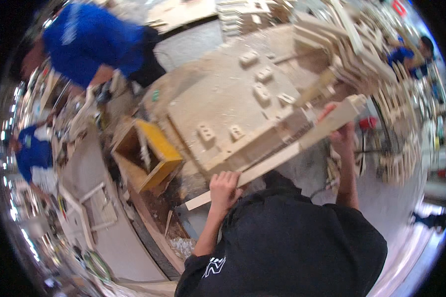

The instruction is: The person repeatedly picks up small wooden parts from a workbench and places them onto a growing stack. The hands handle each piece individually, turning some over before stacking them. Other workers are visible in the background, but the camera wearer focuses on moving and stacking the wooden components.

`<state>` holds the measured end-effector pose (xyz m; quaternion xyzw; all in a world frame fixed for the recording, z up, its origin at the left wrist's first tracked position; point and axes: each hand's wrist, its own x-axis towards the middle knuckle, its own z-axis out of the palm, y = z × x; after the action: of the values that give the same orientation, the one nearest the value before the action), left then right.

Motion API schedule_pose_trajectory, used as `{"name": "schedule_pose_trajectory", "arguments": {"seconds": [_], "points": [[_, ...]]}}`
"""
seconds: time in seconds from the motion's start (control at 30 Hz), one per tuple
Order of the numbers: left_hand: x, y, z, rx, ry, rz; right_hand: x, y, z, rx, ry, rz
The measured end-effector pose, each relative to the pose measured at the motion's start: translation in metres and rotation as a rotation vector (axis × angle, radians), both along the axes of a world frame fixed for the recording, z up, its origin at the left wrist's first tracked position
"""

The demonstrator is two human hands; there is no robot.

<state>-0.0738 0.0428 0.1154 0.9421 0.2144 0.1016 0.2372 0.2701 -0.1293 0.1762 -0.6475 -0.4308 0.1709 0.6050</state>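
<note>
A long pale wooden board (277,161) slants across in front of my body, its right end higher in the picture. My left hand (225,189) is closed over it near the left end. Toward the other end my right hand (340,132) grips it from below, its fingertips showing over the far edge. Beyond the board lies a flat wooden jig panel (208,106) with small wooden blocks on it, such as a drilled block (206,131) and another block (249,58). Along the panel's near edge runs a wooden rail (262,141).
An open wooden box (157,151) with a yellow side stands left of the panel. Shaped wooden parts are stacked (349,47) at the far right. A person in blue (91,44) bends at the far left. A wooden frame (91,213) lies on the left-hand bench.
</note>
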Motion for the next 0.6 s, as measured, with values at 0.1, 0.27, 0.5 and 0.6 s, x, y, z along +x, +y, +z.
{"name": "schedule_pose_trajectory", "arguments": {"seconds": [0.1, 0.27, 0.5, 0.6], "points": [[0.039, -0.007, -0.033, -0.029, -0.047, 0.038, -0.003, -0.008, -0.021, -0.08, -0.233, -0.301], [0.081, 0.0, -0.072, 0.201, 0.09, 0.183, 0.012, 0.022, -0.017, -0.163, -0.426, -0.571], [0.111, 0.013, -0.097, 0.446, 0.133, 0.113, 0.044, 0.03, -0.04, -0.276, -0.337, -0.65], [0.124, 0.005, -0.096, 0.383, 0.243, 0.11, 0.055, 0.028, -0.041, -0.211, -0.171, -0.624]]}}
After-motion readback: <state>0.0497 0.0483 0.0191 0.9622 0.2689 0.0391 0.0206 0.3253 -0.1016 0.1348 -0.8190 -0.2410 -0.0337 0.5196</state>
